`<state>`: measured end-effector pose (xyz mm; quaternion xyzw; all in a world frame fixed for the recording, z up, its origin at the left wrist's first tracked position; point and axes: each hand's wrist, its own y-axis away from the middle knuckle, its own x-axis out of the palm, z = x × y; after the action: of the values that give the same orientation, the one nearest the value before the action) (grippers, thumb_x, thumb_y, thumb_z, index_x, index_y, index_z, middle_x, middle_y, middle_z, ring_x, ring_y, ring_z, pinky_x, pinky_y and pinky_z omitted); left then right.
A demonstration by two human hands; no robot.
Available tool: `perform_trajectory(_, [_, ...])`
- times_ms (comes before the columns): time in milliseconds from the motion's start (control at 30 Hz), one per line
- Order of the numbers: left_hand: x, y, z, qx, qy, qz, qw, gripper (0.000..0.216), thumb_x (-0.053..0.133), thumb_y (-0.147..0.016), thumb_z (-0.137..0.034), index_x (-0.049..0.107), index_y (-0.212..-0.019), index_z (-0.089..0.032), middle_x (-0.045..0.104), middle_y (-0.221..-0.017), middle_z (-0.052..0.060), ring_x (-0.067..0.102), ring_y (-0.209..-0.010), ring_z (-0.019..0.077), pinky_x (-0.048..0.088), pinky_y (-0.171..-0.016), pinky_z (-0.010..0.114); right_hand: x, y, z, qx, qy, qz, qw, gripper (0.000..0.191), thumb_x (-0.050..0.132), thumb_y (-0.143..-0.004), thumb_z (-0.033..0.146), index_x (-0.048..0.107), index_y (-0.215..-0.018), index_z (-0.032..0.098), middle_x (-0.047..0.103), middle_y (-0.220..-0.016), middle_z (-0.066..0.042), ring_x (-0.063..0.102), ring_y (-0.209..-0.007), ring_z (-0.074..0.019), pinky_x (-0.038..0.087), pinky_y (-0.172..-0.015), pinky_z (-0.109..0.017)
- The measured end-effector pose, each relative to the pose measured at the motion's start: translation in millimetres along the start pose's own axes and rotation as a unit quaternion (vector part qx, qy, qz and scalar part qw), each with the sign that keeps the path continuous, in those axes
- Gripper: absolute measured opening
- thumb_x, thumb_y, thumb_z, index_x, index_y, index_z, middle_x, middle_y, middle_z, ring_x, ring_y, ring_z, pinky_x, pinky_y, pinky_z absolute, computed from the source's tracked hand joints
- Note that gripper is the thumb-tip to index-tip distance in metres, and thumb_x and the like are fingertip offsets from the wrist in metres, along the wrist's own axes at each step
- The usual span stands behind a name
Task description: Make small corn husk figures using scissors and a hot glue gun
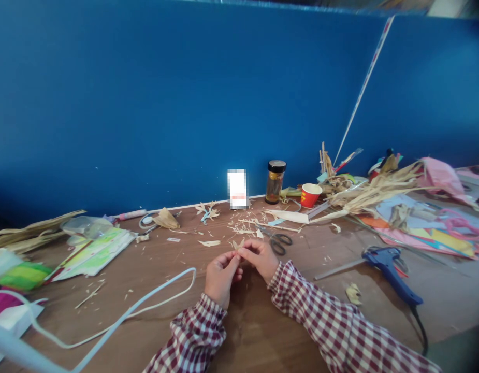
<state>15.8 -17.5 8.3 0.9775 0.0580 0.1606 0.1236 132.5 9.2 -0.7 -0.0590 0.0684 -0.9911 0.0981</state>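
Note:
Both my hands meet over the middle of the brown table, their fingertips pinching one small pale piece of dried corn husk (238, 245). My left hand (222, 274) is closed on its lower part. My right hand (260, 257) is closed on it from the right, thumb and forefinger together. The piece's pointed ends stick up above the fingers; its lower part is hidden. Just beyond my right hand lie black-handled scissors (280, 242), among husk scraps (249, 226). A flat scrap of husk (209, 243) rests beyond my left hand.
A blue glue gun (392, 272) with a cord lies at right. Farther back stand a lidded jar (275, 182), a red paper cup (311, 197) and a pile of dried husks (379, 191). At left are a white cable (146, 303) and a painted sheet (101, 254). A blue partition (177, 103) rises behind.

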Motion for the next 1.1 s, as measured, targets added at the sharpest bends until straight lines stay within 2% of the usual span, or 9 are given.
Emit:
perform_trajectory(133, [0.0,0.2,-0.9,-0.014,0.013,0.004,1.0,0.034,0.074,-0.051,-0.034,0.065,-0.075,-0.011,0.062,-0.058,0.0,0.049,-0.041,0.0041,0.04,-0.038,0.015,0.7,0.1,1.3,0.014,-0.015,0.002,1.0,0.019,0.061,-0.07,0.034,0.058,-0.07,0.016,0.057,-0.064,0.002,0.054,-0.06,-0.0105,0.045,-0.059,-0.024])
perform_trajectory(367, [-0.3,-0.6,1.0,0.001,-0.004,0.002,1.0,0.034,0.073,-0.051,-0.036,0.066,-0.074,-0.012,0.061,-0.058,0.0,0.048,-0.041,0.0047,0.038,-0.037,0.015,1.0,-0.5,0.2,0.03,-0.019,-0.005,0.999,0.022,0.062,-0.067,0.037,0.057,-0.068,0.016,0.056,-0.061,0.002,0.053,-0.056,-0.0104,0.043,-0.052,-0.023])
perform_trajectory(800, [-1.6,-1.2,2.9,0.022,-0.005,0.004,1.0,0.029,0.071,-0.056,-0.034,0.065,-0.073,-0.011,0.059,-0.054,-0.001,0.047,-0.04,0.0041,0.036,-0.037,0.014,1.1,-0.6,0.0,0.033,-0.016,0.0,0.999,0.022,0.061,-0.068,0.038,0.058,-0.067,0.016,0.054,-0.057,0.003,0.048,-0.05,-0.0085,0.039,-0.048,-0.022])
perform_trajectory(1000, [-2.9,-2.0,1.2,0.028,-0.002,0.002,1.0,0.029,0.07,-0.056,-0.034,0.065,-0.074,-0.011,0.063,-0.06,0.001,0.047,-0.041,0.0039,0.036,-0.037,0.015,1.2,-0.7,-2.3,0.033,-0.011,-0.018,0.999,0.023,0.057,-0.073,0.038,0.06,-0.079,0.016,0.055,-0.056,0.003,0.041,-0.043,-0.006,0.029,-0.039,-0.018])
perform_trajectory(1100, [-3.6,-3.6,-0.2,0.03,-0.005,-0.007,1.0,0.03,0.071,-0.056,-0.034,0.064,-0.074,-0.011,0.063,-0.061,0.001,0.046,-0.041,0.0038,0.036,-0.037,0.015,1.5,-1.0,-3.4,0.038,-0.009,-0.028,0.999,0.023,0.056,-0.074,0.036,0.059,-0.085,0.016,0.055,-0.056,0.003,0.037,-0.04,-0.0048,0.028,-0.037,-0.017])
